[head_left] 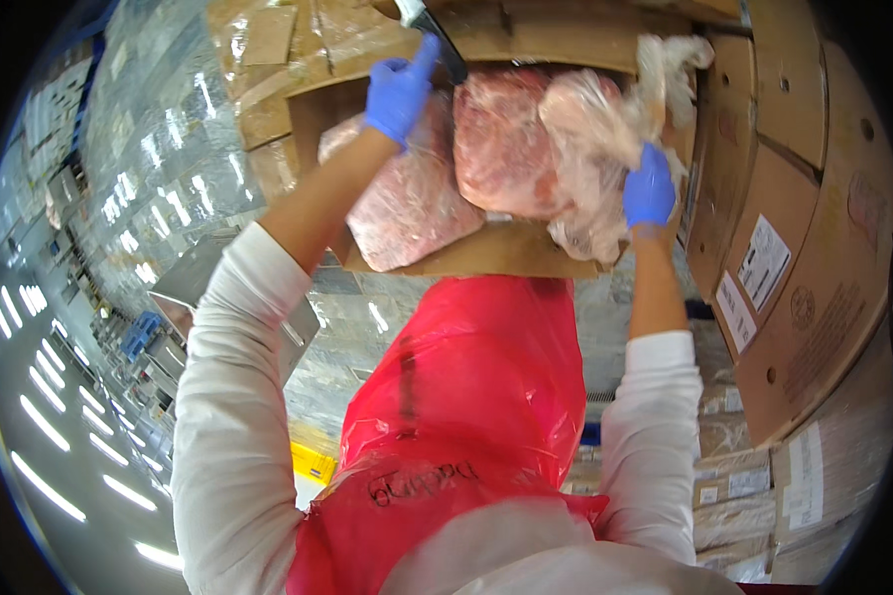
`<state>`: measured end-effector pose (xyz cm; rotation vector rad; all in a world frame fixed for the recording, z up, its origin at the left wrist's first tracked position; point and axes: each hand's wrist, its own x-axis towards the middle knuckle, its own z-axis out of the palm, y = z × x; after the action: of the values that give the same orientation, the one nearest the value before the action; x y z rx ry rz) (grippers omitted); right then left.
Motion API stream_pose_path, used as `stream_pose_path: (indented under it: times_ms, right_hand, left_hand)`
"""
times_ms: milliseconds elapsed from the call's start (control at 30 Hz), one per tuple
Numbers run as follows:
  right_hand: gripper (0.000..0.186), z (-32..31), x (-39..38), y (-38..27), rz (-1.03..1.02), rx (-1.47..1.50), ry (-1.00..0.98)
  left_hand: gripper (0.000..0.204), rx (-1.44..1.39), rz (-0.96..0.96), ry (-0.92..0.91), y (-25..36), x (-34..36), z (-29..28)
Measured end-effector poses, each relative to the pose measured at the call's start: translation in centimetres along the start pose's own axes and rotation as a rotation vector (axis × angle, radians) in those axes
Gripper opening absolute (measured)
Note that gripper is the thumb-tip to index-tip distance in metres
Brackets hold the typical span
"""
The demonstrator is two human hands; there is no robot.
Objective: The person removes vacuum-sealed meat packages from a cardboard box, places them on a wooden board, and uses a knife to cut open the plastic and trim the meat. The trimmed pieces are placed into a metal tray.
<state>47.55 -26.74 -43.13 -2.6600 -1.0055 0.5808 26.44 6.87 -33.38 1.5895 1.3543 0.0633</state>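
Note:
An open cardboard box (541, 260) lies ahead of me with wrapped meat in it. On its left is a pale pink slab in clear film (407, 213); in the middle is a redder slab of meat (501, 149). My left hand (395, 99), in a blue glove, is over the box's far left. Its fingers are curled, one stretched along the black handle of a knife (445, 48), whose blade leaves the top edge. Closed in a fist, my right hand (650, 188) grips crumpled clear plastic (605, 149) at the right of the meat.
More cardboard boxes (814, 278) are stacked close on my right. Film-covered cartons (268, 59) sit beyond the box. Below is a wet tiled floor (159, 139), with a metal cart (203, 283) at left and a yellow object (313, 463) near my red apron (466, 377).

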Motion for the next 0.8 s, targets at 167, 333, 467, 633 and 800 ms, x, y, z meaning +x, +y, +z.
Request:
stream_pose_path:
  times_ms: [167,333,467,633,800]
  right_hand:
    - [0.046,-3.5,4.9,1.6,0.092,-0.082,-0.151]
    - [0.051,-2.5,4.2,2.1,0.199,-0.039,-0.119]
    - [0.054,-2.1,5.8,1.7,0.282,-0.021,-0.155]
    - [0.052,-0.2,7.0,3.5,0.269,0.059,-0.212]
    - [0.046,2.3,8.4,6.7,0.217,0.33,-0.225]
  left_hand:
    - [0.051,-0.292,-0.175,-0.436,-3.2,8.7,0.8]
    - [0.034,-0.478,-0.39,0.005,-1.6,9.8,4.6]
    - [0.036,0.046,-0.135,0.031,-0.1,9.2,5.2]
    - [0.033,-0.083,-0.082,0.112,-6.0,11.0,4.9]
    - [0.042,0.087,0.013,-0.035,-0.9,-6.8,-2.8]
